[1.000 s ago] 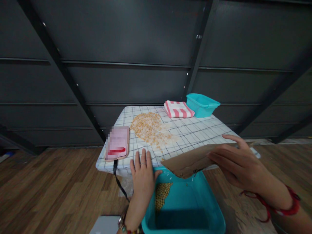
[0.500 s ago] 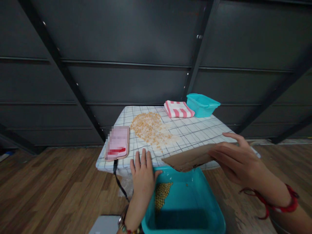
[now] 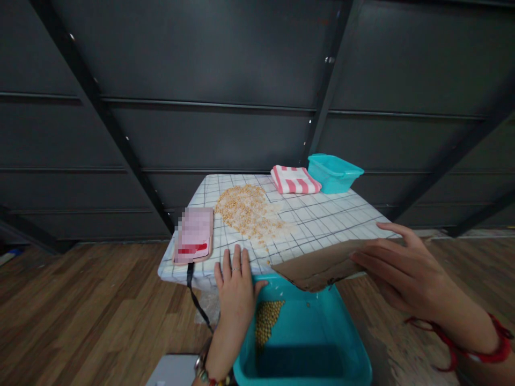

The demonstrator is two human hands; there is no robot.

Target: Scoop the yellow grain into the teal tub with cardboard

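My left hand (image 3: 236,289) grips the near-left rim of a teal tub (image 3: 341,343) held below the table's front edge, fingers resting on the checked tablecloth (image 3: 322,220). A small heap of yellow beans (image 3: 267,320) lies in the tub's left corner. My right hand (image 3: 406,273) holds a brown cardboard piece (image 3: 317,267), whose lower corner tilts down over the tub. A wide scatter of yellow beans mixed with white grains (image 3: 247,209) lies on the cloth.
A pink phone (image 3: 194,235) with a black strap hangs over the table's left front. A folded red-and-white striped towel (image 3: 294,179) and a second teal tub (image 3: 333,172) sit at the back. Dark metal wall behind, wood floor around.
The cardboard rose level with the table edge, then tipped down again; my right hand shifted slightly right. My left hand and the tub stayed put.
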